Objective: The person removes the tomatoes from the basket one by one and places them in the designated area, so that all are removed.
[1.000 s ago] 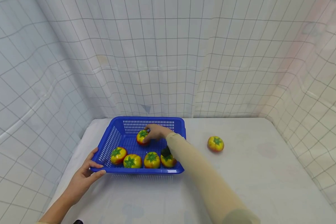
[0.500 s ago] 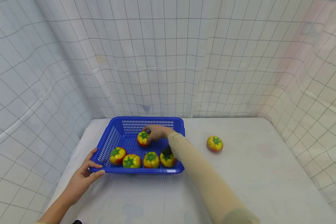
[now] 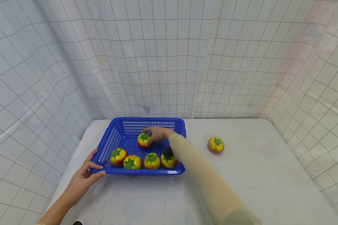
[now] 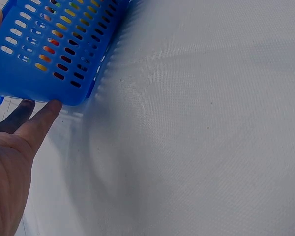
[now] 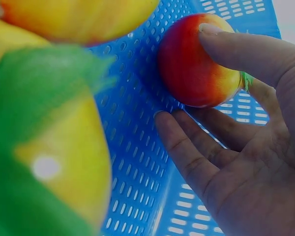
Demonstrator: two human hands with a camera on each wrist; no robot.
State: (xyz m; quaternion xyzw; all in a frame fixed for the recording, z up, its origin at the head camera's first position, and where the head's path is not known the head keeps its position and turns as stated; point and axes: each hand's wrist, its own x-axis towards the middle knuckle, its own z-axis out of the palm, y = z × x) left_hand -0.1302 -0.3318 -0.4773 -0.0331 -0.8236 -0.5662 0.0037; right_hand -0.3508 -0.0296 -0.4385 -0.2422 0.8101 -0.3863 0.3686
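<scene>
In the head view, a blue plastic basket [image 3: 146,171] with slotted walls stands on the table. My left hand [image 3: 80,182] holds its near left corner, fingers on the side rim and thumb at the front. The left wrist view shows fingertips [image 4: 53,104] against the basket's corner. My right hand [image 3: 157,133] reaches into the basket and grips a yellow-red toy tomato [image 3: 142,141] with a green star-shaped leaf top. Up close, the thumb lies across the tomato [image 5: 194,64] and the fingers are on its other side. Several similar tomatoes [image 3: 132,162] line the basket's front wall.
One more tomato [image 3: 216,145] lies on the white-covered table [image 3: 248,175], right of the basket. White gridded curtains [image 3: 169,62] enclose the back and both sides. The right sleeve [image 3: 204,179] passes over the basket's right front part.
My right hand and the tomato it holds have shifted very slightly towards the front of the basket. My left hand stays at the corner.
</scene>
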